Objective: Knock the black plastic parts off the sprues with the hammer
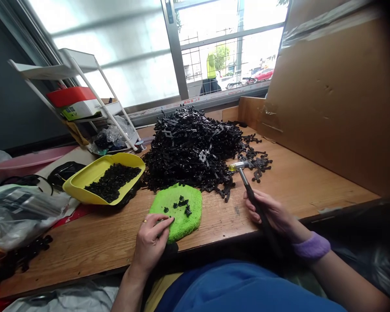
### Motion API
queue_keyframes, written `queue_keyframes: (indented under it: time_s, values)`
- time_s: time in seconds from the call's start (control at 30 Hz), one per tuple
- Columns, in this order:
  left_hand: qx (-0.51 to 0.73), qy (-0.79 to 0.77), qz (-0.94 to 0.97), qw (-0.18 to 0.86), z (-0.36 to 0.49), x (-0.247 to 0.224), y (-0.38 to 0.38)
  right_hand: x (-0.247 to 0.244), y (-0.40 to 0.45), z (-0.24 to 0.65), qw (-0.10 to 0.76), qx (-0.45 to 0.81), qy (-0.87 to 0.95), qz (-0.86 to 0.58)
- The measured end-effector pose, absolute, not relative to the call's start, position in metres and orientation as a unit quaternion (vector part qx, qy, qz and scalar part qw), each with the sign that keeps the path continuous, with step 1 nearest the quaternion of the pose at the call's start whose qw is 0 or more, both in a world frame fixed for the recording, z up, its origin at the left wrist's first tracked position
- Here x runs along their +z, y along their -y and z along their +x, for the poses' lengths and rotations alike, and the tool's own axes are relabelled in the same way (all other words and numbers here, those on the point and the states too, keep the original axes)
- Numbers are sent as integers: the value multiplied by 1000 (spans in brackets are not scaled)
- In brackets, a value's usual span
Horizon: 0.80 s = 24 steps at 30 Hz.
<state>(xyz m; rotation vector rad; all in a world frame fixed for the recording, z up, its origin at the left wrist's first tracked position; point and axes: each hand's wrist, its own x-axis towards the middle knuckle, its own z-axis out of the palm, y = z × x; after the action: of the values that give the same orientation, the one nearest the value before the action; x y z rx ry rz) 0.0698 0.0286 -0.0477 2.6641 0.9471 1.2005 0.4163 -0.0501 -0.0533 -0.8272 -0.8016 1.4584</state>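
My right hand (268,210) grips the black handle of a small hammer (247,182), whose metal shaft and yellow-tipped head (238,166) rise over the wooden table (299,182). The hammer head hangs beside a heap of black plastic moulded parts (191,149). My left hand (151,240) rests at the near edge of a bright green cloth pad (185,216), which carries several small black plastic pieces (182,201). Its fingertips touch the pad, and anything between them is hidden.
A yellow scoop tray (100,171) holds small black pieces to the left of the heap. Plastic bags (19,212) lie at the far left. A white shelf rack (68,65) stands behind, and a cardboard sheet (328,95) rises along the table's right side. A window lies ahead.
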Motion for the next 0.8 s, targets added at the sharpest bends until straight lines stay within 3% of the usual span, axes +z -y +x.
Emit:
queue_keyframes:
  time_s: [0.23, 0.37, 0.53, 0.8]
  values:
    - [368, -406, 836, -32, 111, -31, -29, -56, 48, 417, 598, 616, 366, -359]
    - [287, -469, 835, -18, 132, -28, -37, -56, 49, 417, 599, 616, 366, -357]
    - [274, -524, 806, -2, 116, -31, -46, -57, 50, 418, 599, 625, 358, -349]
    - [329, -461, 824, -25, 114, -27, -38, -53, 48, 416, 603, 613, 371, -352]
